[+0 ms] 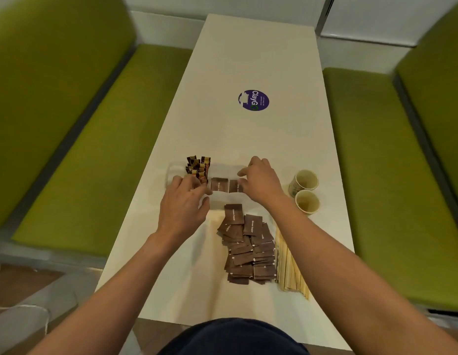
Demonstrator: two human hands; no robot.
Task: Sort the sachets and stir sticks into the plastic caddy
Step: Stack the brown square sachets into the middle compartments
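Tucking brown sachets (219, 185) into the middle compartment of the caddy (171, 172), which stands across the middle of the tabletop (248, 60), I judge them light, thin and a little slippery, so it is best to pinch them by the short edges. My right hand (258, 183) bends down over them, finger and thumb pinching the row. My left hand (182, 203) lies curled at the caddy's near wall, beside the dark sachets (198, 166); whether it holds anything I cannot tell. The loose pile (248, 247) and the stir sticks (290, 272) lie toward the near edge.
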